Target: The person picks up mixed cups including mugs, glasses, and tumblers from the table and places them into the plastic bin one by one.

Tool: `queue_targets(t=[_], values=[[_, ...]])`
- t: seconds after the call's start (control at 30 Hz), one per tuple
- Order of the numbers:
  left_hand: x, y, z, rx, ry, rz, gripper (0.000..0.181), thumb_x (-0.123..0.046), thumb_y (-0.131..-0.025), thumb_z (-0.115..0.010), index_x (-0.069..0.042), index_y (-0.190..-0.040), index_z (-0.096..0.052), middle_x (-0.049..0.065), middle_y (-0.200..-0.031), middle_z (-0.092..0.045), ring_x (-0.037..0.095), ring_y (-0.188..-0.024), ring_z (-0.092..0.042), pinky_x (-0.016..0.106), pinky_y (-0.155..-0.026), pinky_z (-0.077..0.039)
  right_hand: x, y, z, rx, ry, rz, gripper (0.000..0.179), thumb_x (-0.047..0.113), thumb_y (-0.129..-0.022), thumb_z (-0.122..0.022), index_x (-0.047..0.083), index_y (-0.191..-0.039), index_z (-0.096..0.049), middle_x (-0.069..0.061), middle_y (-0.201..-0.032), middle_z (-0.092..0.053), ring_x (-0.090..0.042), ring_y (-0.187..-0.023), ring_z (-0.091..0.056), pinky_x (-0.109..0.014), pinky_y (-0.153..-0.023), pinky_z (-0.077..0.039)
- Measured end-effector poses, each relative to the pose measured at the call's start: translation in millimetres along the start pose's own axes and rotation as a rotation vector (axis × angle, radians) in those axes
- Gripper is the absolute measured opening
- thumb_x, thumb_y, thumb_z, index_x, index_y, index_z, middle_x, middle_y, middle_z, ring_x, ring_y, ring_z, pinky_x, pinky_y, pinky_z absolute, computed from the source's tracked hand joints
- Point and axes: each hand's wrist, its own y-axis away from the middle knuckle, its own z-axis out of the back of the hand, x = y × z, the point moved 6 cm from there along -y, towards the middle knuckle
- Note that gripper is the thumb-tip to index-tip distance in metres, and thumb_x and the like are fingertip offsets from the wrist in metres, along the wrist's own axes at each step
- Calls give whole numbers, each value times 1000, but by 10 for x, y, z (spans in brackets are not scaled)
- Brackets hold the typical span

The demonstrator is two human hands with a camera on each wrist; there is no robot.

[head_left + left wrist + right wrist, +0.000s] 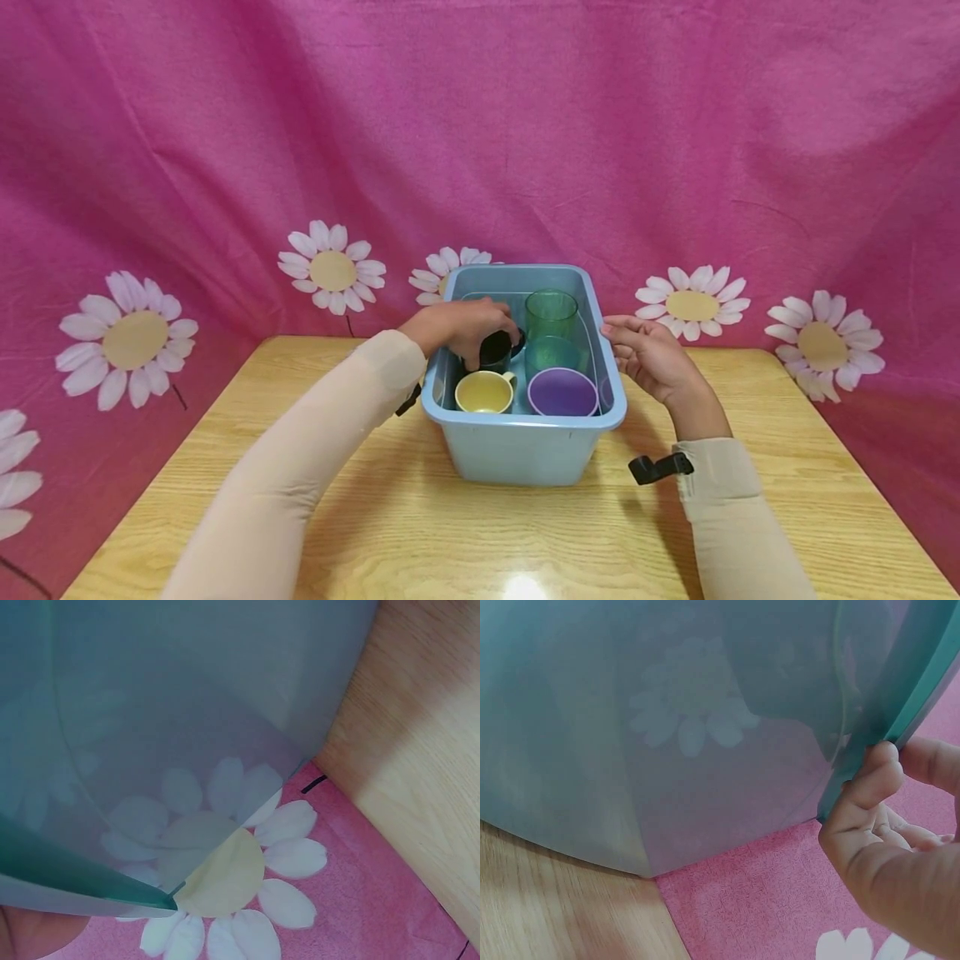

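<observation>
A light blue plastic tub [525, 454] stands on the table with several cups inside. My left hand [472, 327] reaches over its left rim and grips a black mug [495, 353], its handle toward the right. My right hand [651, 354] pinches the tub's right rim; the right wrist view shows that hand's fingers [874, 780] curled at the rim's edge. Nearest the front are a yellow cup [483, 393] with a handle and a purple cup [562, 393]. Behind the purple one stand a teal see-through cup [553, 354] and a green glass [551, 310].
The wooden table [375, 517] carries the tub near its back edge. A pink cloth [525, 133] with white daisies hangs behind and at both sides. Black straps [660, 468] sit at the wrists over beige sleeves.
</observation>
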Motion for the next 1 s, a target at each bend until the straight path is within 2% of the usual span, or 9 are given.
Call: queue_targets(t=[0.3,0.53,0.73,1.0], values=[[-38,-29,-24,27,-28,-39,79,-22,-72,-95,-17,-143,-60,9,-136,-53,24,-125,-48,36,-103,-50,-14,-19,16,2,10,3,12,14,-100,-67,8,-110,-70,-1,-90,-75,-12,-75,-72,-23,-69,-59],[-44,-54,-32,37,-32,-43,77,-15,-73,-93,-18,-142,-61,9,-138,-53,24,-126,-48,37,-104,-49,-25,-24,31,6,10,2,14,14,-100,-67,6,-111,-70,-2,-90,-75,-12,-76,-72,-24,-70,-59],[-54,-62,-44,50,-28,-83,77,-10,-71,-94,-15,-141,-62,10,-134,-54,24,-123,-51,36,-104,-49,-36,-21,28,10,10,2,14,13,-100,-67,6,-111,-70,-2,-91,-75,-13,-77,-72,-25,-70,-59],[-41,-59,-28,28,-28,-91,71,-10,-75,-91,-11,-140,-62,12,-134,-55,25,-125,-52,34,-107,-47,-31,-34,24,13,11,12,13,13,-101,-66,6,-111,-70,-2,-90,-75,-12,-76,-71,-24,-68,-58]])
